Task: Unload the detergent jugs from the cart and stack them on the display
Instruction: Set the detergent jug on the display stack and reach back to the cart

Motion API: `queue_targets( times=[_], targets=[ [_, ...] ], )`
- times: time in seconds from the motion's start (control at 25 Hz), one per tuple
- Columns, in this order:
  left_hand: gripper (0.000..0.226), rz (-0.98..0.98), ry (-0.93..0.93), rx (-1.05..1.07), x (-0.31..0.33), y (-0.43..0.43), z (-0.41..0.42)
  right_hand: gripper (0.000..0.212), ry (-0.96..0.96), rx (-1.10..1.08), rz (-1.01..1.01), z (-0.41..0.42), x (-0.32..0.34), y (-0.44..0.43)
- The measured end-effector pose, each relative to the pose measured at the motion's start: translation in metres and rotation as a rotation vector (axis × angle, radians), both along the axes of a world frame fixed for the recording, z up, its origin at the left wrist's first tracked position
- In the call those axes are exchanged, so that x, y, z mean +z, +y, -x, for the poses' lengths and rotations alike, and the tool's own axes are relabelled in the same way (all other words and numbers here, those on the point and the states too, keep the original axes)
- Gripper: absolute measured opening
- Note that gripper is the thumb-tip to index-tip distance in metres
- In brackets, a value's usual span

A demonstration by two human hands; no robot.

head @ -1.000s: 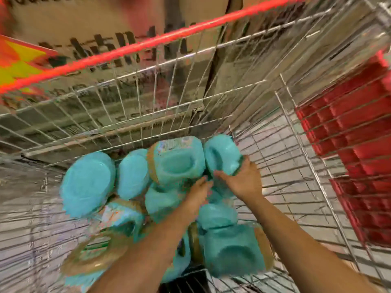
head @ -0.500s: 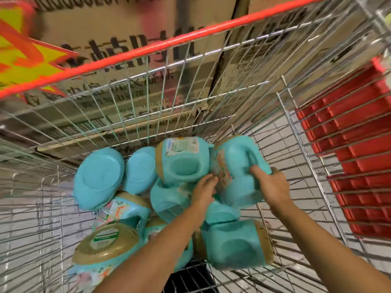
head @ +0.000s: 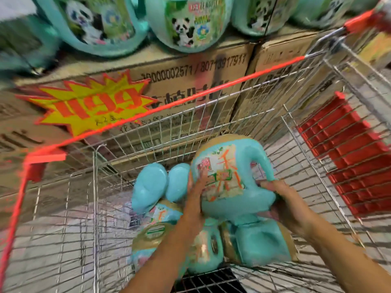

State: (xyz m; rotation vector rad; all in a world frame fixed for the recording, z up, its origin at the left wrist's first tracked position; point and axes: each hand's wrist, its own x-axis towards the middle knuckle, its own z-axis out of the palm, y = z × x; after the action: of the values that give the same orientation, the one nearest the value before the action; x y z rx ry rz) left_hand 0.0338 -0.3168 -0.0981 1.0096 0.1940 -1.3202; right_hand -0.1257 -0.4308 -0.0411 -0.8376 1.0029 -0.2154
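Observation:
A turquoise detergent jug (head: 230, 176) with a tan cap is lifted above the pile inside the wire cart (head: 211, 115). My right hand (head: 283, 206) grips its handle and underside from the right. My left hand (head: 195, 193) presses flat against its labelled left side with straight fingers. Several more turquoise jugs (head: 152, 185) lie on their sides on the cart floor below. On top of the cardboard boxes (head: 190, 66) behind the cart, display jugs (head: 186, 22) with panda labels stand in a row.
A red-trimmed cart rim (head: 148, 114) crosses between me and the display. A yellow and red starburst price sign (head: 93, 104) hangs on the boxes at left. The red plastic child seat flap (head: 349, 161) is on the cart's right side.
The jug at the right of the pile has risen out of the heap in both hands. The view tilted up, bringing the display jugs on the boxes into sight.

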Motion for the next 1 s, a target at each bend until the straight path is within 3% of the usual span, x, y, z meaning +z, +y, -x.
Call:
queue_targets(
  times=[0.08,0.2,0.28,0.36,0.64,0.84,1.0],
  targets=[
    [0.081,0.028,-0.089,0.058,0.014,0.02,-0.011,0.031,-0.043,-0.017,0.051,-0.008,0.007,0.024],
    [0.071,0.087,-0.166,0.183,0.033,0.051,-0.018,0.03,-0.028,-0.043,0.362,-0.021,0.015,0.058],
    [0.074,0.113,-0.254,0.228,0.044,0.075,-0.02,0.03,-0.018,-0.045,0.54,-0.029,0.022,0.077],
    [0.078,0.125,-0.345,0.263,0.06,0.101,-0.021,0.018,-0.046,-0.02,0.622,-0.041,0.03,0.089],
    [0.066,0.081,-0.626,0.565,0.098,0.188,-0.003,0.031,-0.195,0.339,0.615,-0.104,0.051,0.12],
    [0.065,-0.051,-0.667,0.864,0.116,0.263,0.02,0.034,-0.321,0.563,0.502,-0.131,0.06,0.189],
    [0.063,-0.135,-0.678,1.011,0.124,0.327,0.028,0.04,-0.411,0.71,0.535,-0.151,0.067,0.255]
  ],
)
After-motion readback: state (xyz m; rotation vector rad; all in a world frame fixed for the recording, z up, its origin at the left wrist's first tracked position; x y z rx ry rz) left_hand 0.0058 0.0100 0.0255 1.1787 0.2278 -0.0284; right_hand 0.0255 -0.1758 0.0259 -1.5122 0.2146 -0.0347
